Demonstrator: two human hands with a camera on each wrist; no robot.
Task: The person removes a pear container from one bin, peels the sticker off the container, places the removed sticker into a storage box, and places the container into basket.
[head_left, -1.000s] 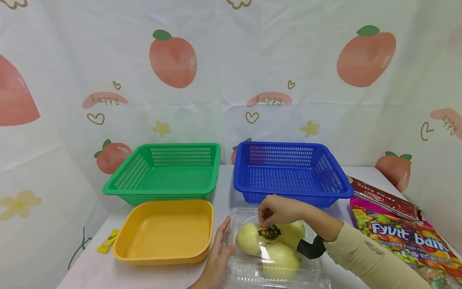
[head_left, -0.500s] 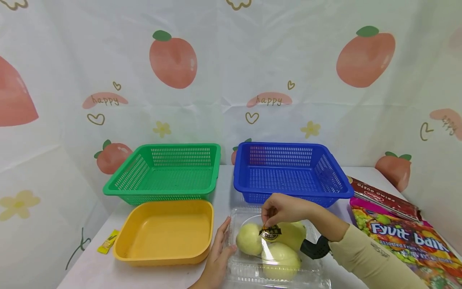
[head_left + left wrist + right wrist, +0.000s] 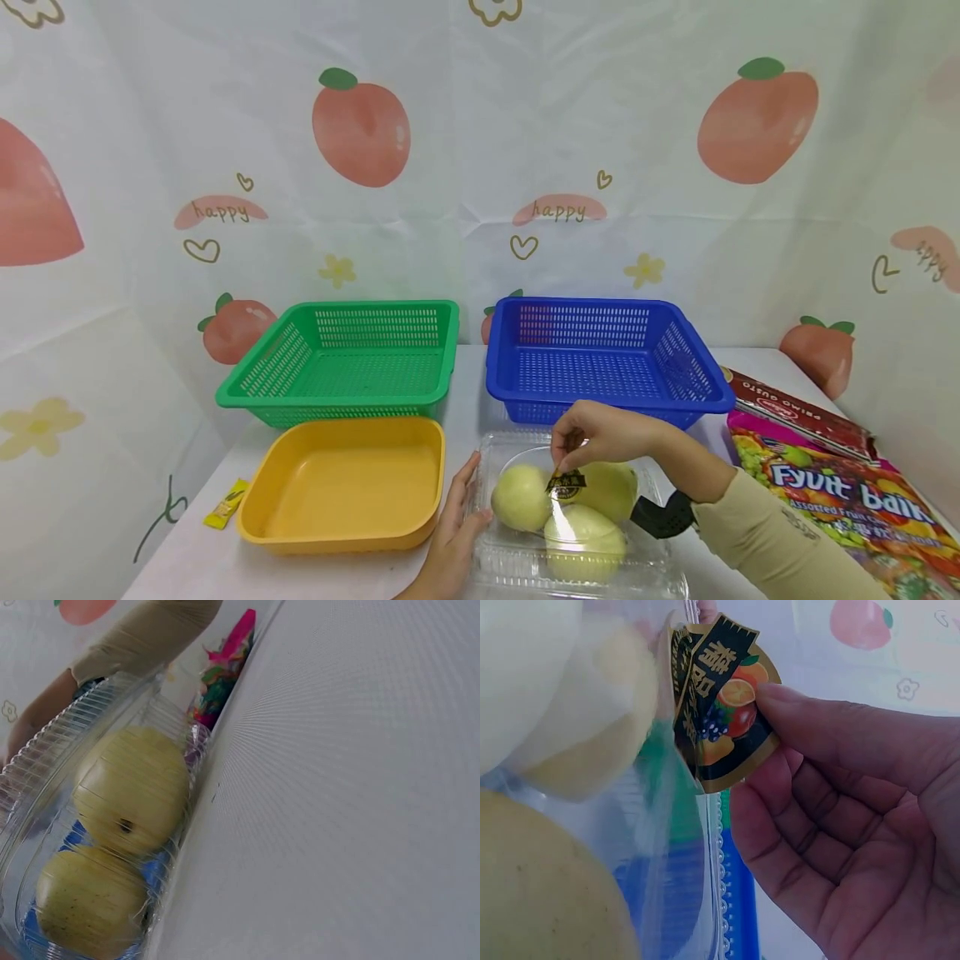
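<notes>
A clear plastic clamshell box point(image 3: 495, 558) holds several pale yellow fruits point(image 3: 583, 546) that look like pears. A black and gold sticker point(image 3: 570, 483) with printed fruit is on its lid. My right hand point(image 3: 611, 437) pinches the sticker's lifted edge between thumb and forefinger. In the right wrist view, the sticker point(image 3: 731, 712) is folded away from the lid, while part of it still sticks to the plastic. Against the box's left side rests my left hand point(image 3: 453, 537), fingers extended. Two fruits point(image 3: 135, 791) show through the box wall in the left wrist view.
Behind stand a green basket point(image 3: 337, 404) and a blue basket point(image 3: 607, 402). A yellow tub point(image 3: 337, 542) is left of the box, with a small yellow packet point(image 3: 225, 504) beside it. A Fruit Balk bag point(image 3: 855, 500) and a dark red package point(image 3: 802, 412) lie right.
My right hand has moved a little to the right, folding the sticker's left part up off the lid. The left hand has stayed in place.
</notes>
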